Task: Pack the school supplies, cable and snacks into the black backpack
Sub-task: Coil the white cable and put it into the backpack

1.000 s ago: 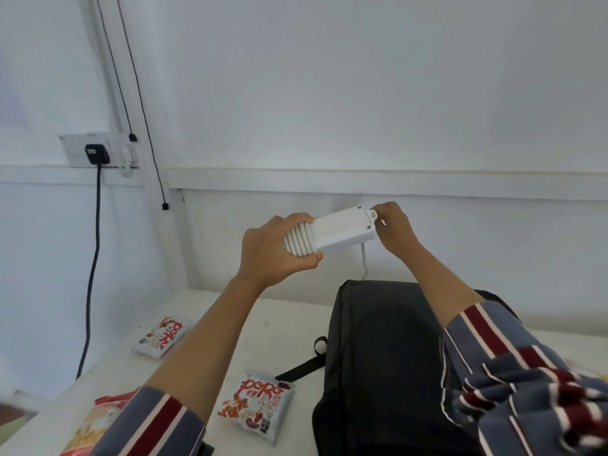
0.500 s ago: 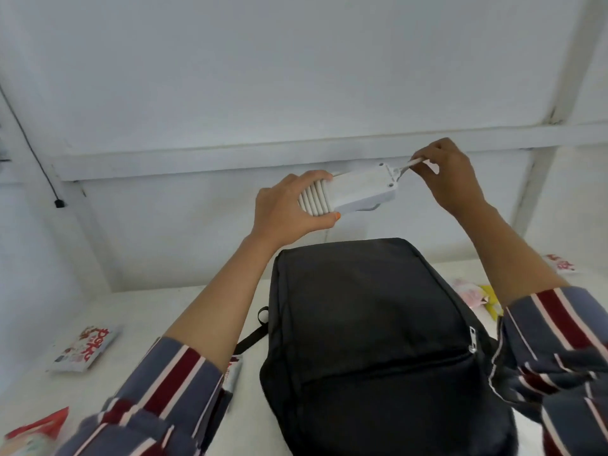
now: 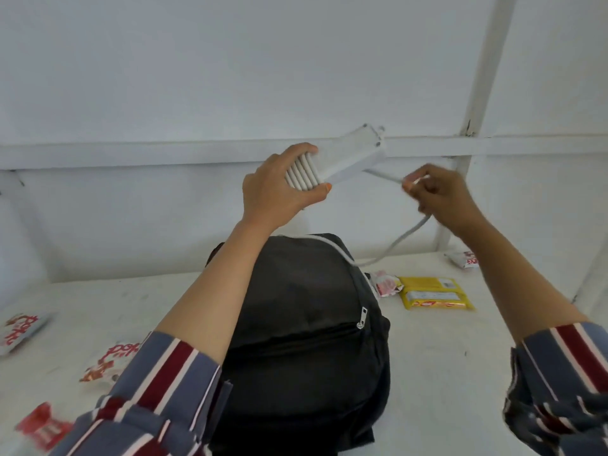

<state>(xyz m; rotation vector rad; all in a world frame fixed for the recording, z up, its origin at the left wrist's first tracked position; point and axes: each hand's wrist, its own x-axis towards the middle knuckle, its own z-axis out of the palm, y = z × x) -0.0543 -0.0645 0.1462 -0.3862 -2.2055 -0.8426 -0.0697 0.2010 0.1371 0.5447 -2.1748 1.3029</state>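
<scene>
**Op:** Head view only. What's my status?

**Eng:** Your left hand is wrapped round the coiled end of the flat white plastic block, with the fingers over the top and the thumb underneath. You're holding it up above the black fabric backpack. Several turns of the white round cable sit side by side under that grip.

**Op:** And the right?

**Eng:** Your right hand pinches the loose run of cable between thumb and fingertips, and the other fingers are curled. It's blurred, so I can't tell which fingers. From there the tail drops, crosses the backpack's top edge and touches the white tabletop.

**Op:** So I'm winding.

**Eng:** That's my read.
- Lay each turn snug against the last, with no crossovers.
- Apply light tension from the right hand.
- Pin the newest turn with your left thumb so the stack can't spring loose.
- Lift the slack clear. The tail runs near the small red-and-white snack packet and the flat yellow packet, and it could sweep them.

**Op:** How does the bag look?

**Eng:** It's lying flat. The front pocket zip looks closed, with the silver zip pull at its right end. I can't tell whether the main compartment is open, so check before you bring the block down. There are more red-and-white packets to the left of the bag, so I'd judge packing is at an early stage.
</scene>
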